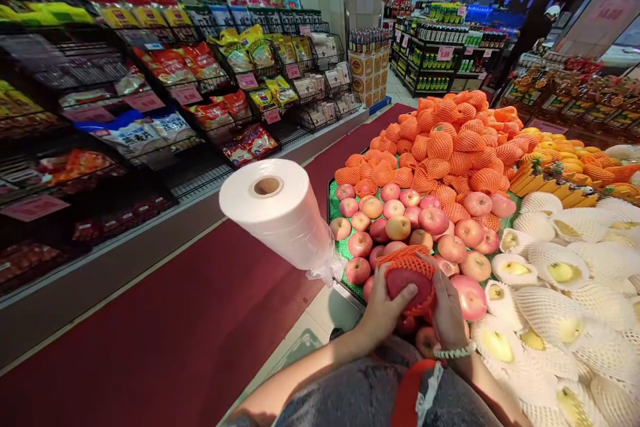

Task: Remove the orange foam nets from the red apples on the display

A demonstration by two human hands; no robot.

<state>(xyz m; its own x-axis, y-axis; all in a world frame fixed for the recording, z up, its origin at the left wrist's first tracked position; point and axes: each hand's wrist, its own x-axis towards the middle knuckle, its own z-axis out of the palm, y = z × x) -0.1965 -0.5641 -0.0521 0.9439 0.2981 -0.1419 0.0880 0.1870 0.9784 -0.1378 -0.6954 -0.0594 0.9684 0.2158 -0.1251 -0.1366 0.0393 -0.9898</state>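
Both my hands hold one red apple partly wrapped in an orange foam net, just above the near edge of a pile of bare red apples. My left hand cups the apple from the left and below, thumb on its front. My right hand, with a white bead bracelet on the wrist, grips the net and apple from the right. Fingers of both hands are closed round it.
A white roll of plastic bags juts out left of the apples. Behind them lies a heap of orange-netted fruit; right, fruit in white foam nets. Snack shelves line the left across a red floor.
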